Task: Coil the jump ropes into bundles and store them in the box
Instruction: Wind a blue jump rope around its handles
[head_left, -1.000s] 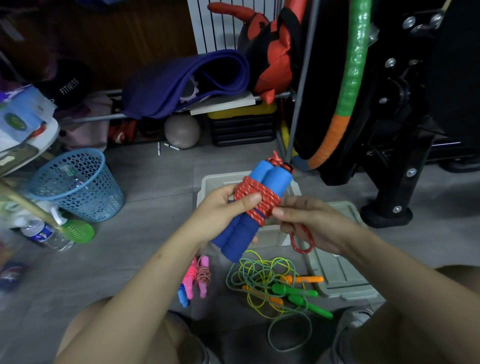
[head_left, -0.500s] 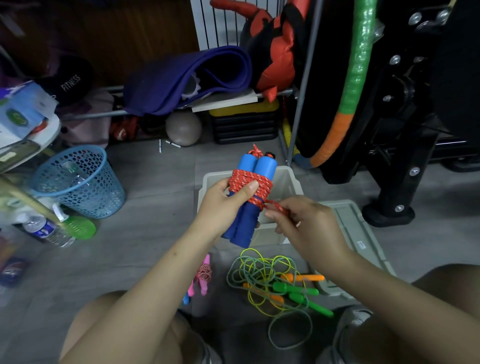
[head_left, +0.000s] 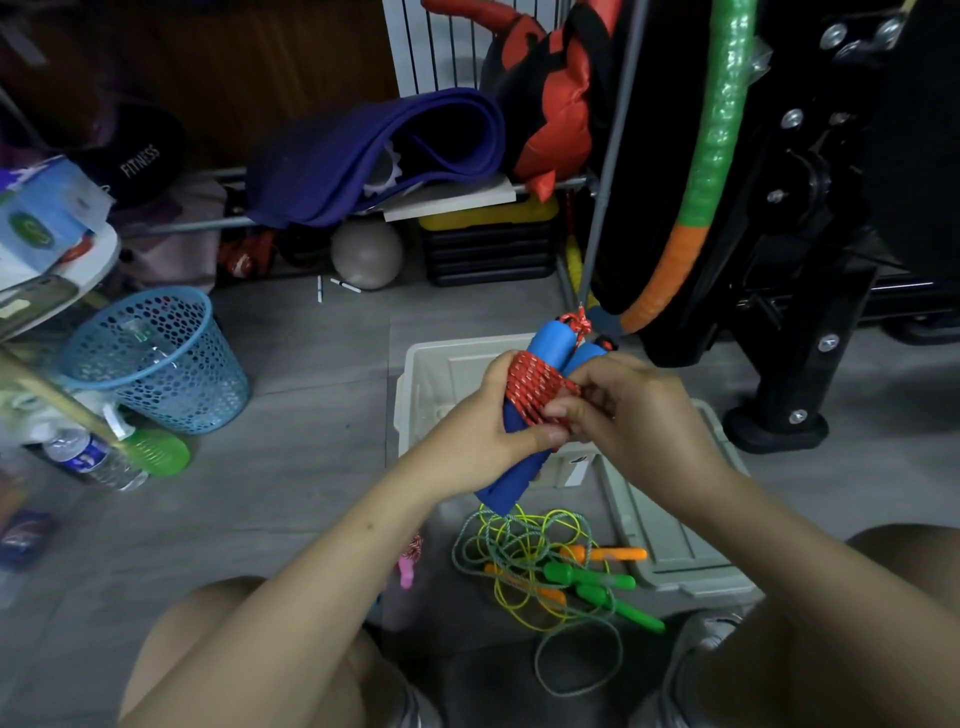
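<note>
The blue-handled jump rope (head_left: 524, 415), its soft red cord wound round light foam grips, is held over the open box (head_left: 415, 384), left hand (head_left: 483, 431) gripping the handles, right hand (head_left: 623, 415) fingers pinching the slack-prone cord end.

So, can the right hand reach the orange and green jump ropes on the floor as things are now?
Probably not yet: the right hand is pinching the red cord on the blue handles. The loose jump ropes lie uncovered just below.
</note>
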